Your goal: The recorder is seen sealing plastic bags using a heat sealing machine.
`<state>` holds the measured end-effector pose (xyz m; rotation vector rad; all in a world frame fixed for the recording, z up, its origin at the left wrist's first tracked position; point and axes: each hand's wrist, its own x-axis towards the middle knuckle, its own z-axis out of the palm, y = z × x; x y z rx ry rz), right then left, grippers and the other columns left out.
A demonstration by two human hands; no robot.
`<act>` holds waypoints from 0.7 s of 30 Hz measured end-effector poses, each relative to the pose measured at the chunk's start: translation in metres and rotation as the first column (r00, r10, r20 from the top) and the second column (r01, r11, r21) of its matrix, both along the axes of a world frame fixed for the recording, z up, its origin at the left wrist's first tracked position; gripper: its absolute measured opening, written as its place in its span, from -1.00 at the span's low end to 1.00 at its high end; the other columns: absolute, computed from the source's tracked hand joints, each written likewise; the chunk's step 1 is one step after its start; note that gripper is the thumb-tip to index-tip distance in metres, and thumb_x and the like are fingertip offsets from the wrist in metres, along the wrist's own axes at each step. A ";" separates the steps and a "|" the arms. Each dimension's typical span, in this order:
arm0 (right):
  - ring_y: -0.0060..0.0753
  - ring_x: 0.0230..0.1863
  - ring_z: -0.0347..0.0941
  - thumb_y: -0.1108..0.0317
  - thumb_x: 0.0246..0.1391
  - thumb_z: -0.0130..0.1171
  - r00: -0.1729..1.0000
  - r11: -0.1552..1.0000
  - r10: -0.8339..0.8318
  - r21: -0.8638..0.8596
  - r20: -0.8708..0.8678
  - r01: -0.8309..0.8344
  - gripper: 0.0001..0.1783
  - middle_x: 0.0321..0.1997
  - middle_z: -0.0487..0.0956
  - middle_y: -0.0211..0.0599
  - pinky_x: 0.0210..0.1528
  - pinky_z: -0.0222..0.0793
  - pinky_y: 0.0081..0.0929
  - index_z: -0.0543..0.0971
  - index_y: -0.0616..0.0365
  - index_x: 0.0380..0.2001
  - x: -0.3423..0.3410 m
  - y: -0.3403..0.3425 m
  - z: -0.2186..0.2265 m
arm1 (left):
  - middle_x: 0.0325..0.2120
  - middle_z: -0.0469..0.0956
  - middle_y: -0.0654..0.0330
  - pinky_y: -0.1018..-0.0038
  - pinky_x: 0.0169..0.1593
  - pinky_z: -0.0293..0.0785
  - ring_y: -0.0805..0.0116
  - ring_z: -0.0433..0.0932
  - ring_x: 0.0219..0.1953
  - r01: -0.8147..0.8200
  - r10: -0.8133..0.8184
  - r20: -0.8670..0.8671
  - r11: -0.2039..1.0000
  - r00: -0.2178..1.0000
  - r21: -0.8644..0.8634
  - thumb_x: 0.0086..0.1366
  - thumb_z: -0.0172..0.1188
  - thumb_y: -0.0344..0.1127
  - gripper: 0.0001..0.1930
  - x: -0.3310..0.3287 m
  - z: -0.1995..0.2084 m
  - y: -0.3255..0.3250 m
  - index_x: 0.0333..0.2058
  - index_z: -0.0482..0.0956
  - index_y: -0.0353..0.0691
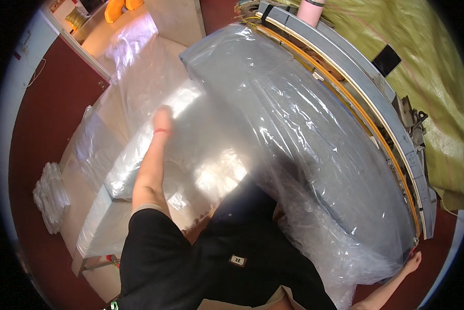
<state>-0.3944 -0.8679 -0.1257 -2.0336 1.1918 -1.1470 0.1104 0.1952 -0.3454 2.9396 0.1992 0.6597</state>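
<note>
My left hand (pixel 163 118), a red band at its wrist, is over a stack of clear plastic film (pixel 183 150) on the table to the left. Motion blurs its fingers, and I cannot tell if they grip the film. Far out at the lower right, my right hand (pixel 413 262) is closed by the near end of a long bar machine (pixel 405 147), beside something small and reddish; what it holds is too small to make out. Between my arms, a wide clear plastic sheet (pixel 314 139) covers a grey surface along the machine and hangs in folds toward my body.
An orange strip (pixel 366 119) runs along the machine. Beyond it lies a yellow-green woven sheet (pixel 444 77). A pink tumbler (pixel 309 11) and a dark phone-like rectangle (pixel 386 60) are on the far side. Folded clear plastic (pixel 51 199) hangs at the table's left edge.
</note>
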 end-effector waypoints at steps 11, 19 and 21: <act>-0.65 -0.35 0.29 0.28 0.09 -0.05 0.679 0.675 0.713 -0.090 -0.176 -0.732 -0.77 -0.35 0.40 -0.46 -0.24 0.22 -0.70 0.44 0.24 -0.31 0.300 0.249 0.079 | -0.53 0.40 0.36 0.64 -0.29 0.28 0.58 0.33 -0.43 0.403 0.104 0.603 0.653 0.791 -0.641 0.15 0.03 -0.39 -0.90 -0.054 0.245 -0.005 -0.43 0.43 -0.30; -0.64 -0.36 0.34 0.42 -0.06 0.09 -0.040 -0.045 0.999 0.192 0.029 -0.980 -0.85 -0.38 0.45 -0.42 -0.28 0.27 -0.69 0.48 0.23 -0.38 0.398 0.543 0.107 | -0.59 0.34 0.40 0.72 -0.44 0.23 0.67 0.28 -0.52 0.669 -0.629 0.323 0.449 0.707 -0.592 0.16 -0.01 -0.43 -0.94 -0.077 0.341 -0.124 -0.44 0.40 -0.28; -0.64 -0.29 0.35 0.43 -0.11 0.14 -0.201 -0.228 0.968 0.184 0.152 -0.956 -0.65 -0.23 0.46 -0.37 -0.23 0.28 -0.69 0.42 0.19 -0.17 0.401 0.601 0.120 | -0.58 0.38 0.34 0.67 -0.40 0.29 0.61 0.33 -0.50 0.776 -0.736 0.344 0.381 0.584 -0.503 0.12 0.04 -0.47 -0.96 -0.092 0.356 -0.159 -0.45 0.41 -0.30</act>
